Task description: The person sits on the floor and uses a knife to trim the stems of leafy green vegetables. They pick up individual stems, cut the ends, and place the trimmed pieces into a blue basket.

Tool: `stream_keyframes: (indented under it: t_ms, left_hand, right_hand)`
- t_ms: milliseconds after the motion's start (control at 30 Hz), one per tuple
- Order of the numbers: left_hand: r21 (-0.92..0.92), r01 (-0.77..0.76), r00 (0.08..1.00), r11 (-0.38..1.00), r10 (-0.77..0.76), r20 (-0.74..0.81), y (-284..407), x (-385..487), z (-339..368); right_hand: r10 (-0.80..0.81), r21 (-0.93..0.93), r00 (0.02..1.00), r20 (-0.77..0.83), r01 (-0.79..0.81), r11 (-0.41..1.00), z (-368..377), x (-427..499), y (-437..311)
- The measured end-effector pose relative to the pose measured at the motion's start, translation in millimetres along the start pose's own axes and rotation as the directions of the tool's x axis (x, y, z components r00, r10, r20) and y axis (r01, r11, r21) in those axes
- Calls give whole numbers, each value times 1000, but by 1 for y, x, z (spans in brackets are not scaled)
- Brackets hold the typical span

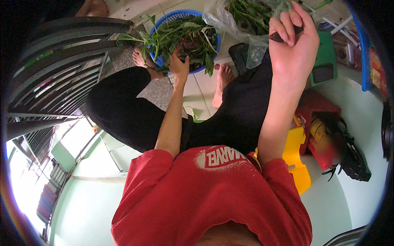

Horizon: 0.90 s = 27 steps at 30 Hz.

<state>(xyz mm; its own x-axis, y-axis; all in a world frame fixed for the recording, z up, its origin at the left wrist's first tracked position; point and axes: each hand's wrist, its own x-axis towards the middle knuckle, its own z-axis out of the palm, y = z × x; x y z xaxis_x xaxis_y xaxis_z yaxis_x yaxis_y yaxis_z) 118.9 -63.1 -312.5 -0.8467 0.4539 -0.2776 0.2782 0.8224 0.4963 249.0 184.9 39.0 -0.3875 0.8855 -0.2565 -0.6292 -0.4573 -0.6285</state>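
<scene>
In front of me a blue plastic colander basket (181,12) sits on the tiled floor between my bare feet, heaped with leafy green stems (172,37). My left hand (179,66) reaches over its near rim into the greens. The fingertips touch a dark reddish clump, and whether they grip it is not clear. Raised at the upper right, my right hand (294,46) has its fingers curled over a dark brown, leaf-like piece (278,37). Behind that hand lies a clear plastic bag (227,21) with more leafy stems (249,13) in it.
Dark metal railings (70,52) run along the left. On the right are a green plastic stool (334,58), a red stool (320,103), a yellow plastic chair (297,160) and a black bag (354,160). A person's bare limb (94,7) shows at the top left.
</scene>
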Motion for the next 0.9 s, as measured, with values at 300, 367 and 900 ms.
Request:
stream_keyframes:
  t_ms: [300, 367, 900]
  left_hand:
    - [245, -247, 964, 937, 263, -34, -18, 33, -34]
    - [278, -334, 935, 901, 354, -24, -18, 43, -40]
    - [81, -294, 933, 952, 304, -194, -9, 13, -119]
  right_hand:
    - [60, 54, 997, 41, -62, 997, -2, -1, -2]
    - [67, 56, 996, 54, -70, 996, -4, 0, -1]
    - [61, 135, 997, 58, -68, 988, -2, 0, 5]
